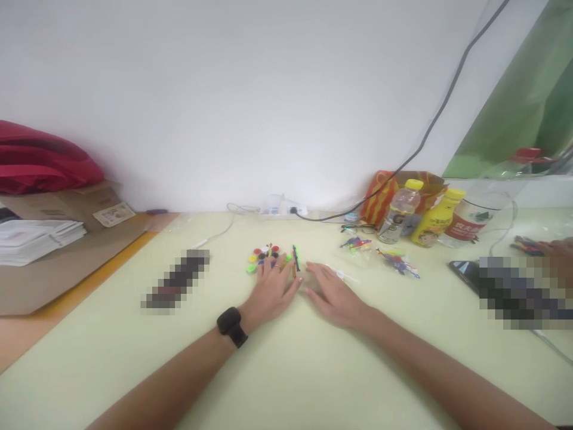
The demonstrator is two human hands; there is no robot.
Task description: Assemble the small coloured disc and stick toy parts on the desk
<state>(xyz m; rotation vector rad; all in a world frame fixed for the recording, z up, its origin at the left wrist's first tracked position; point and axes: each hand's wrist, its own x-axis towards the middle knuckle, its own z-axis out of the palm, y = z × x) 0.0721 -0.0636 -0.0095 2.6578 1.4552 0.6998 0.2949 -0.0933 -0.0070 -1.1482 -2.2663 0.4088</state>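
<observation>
Work on the loose coloured discs [262,257] and the thin coloured sticks [296,258] appears to be the step in hand. The discs lie in a close cluster on the pale table [268,382], in front of and partly beneath the left fingers; the sticks lie just to the right of the cluster, between the two hands.

For good control, apply light fingertip pressure: parts this small are likely to skid or scatter if pushed hard. Move one part at a time with the pads, and use the other hand as a side stop. Lower the wrist only where it does not hide the parts from view.

Left hand [270,289]: palm down, fingers extended and spread over the near side of the cluster, thumb pointing towards the sticks. The fingertips seem to touch the discs; a firm grasp is not evident. The parts are small and blurred here, so a piece pinched under the fingers cannot be ruled out.

Right hand [338,298]: relaxed, fingers slightly bent, thumb apart from the fingers, set just right of the sticks. No held part is visible. Clear packets [397,263] with coloured pieces lie farther right, apart from this hand.
</observation>
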